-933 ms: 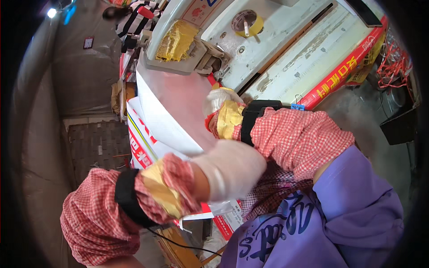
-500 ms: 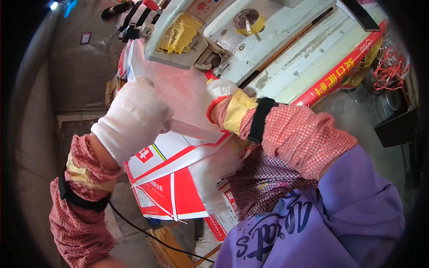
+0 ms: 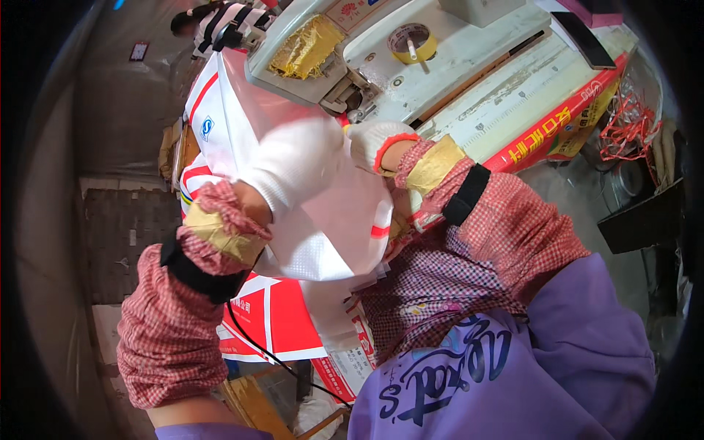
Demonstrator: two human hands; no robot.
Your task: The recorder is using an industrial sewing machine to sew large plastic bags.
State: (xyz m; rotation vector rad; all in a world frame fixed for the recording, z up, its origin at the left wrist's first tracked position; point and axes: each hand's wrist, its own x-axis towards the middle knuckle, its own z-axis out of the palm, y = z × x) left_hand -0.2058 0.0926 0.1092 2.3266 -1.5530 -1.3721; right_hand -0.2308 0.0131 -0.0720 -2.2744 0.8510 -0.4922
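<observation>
The left hand (image 3: 301, 155) and right hand (image 3: 374, 143) sit close together at the bag (image 3: 343, 220), beside the machine (image 3: 293, 77), seemingly to steady the slack sides; with fingers blurred or hidden, I can't tell from here whether either grips

A worn, whitish worktop (image 3: 484, 106) is carrying a flat black phone (image 3: 584, 40); its white metal machine bed (image 3: 375, 67) is holding a round yellow tape roll (image 3: 427, 48).

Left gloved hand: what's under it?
White, red-striped bag material shows around the left hand. The patch directly beneath is covered by the hand itself. Its far end blurs near the right hand, so its exact contact there can't be told.
</observation>
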